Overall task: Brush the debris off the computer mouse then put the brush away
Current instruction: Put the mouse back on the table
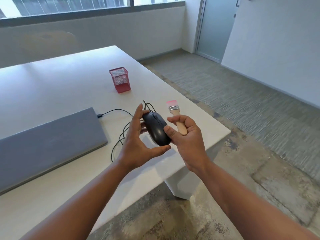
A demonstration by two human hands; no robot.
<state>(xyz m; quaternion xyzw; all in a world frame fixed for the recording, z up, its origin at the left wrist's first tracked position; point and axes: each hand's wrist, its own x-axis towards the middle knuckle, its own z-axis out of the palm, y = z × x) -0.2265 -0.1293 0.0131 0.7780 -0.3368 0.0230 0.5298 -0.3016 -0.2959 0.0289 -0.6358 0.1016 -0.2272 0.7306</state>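
A bare office room with a long window, pale walls and worn grey carpet holds a white table (52, 80) whose right corner juts toward the floor. A closed grey laptop (48, 135) lies near the table's left edge, a black cable (119, 135) plugged into its far corner and looping across the tabletop. Above the right corner, a person's left hand (136, 141) is spread wide, thumb reaching under and fingers (138, 111) extended along the far side of a black computer mouse (156, 129), which is lifted off the table. The right hand (188, 135) is curled closed around the wooden handle of a small brush (174, 115), its thumb pressed against the near side of the mouse; the pink bristles point away from the person, clear of the mouse. Toward the table's far right edge a pink mesh cup (119, 80) stands upright, nothing visible through its mesh.
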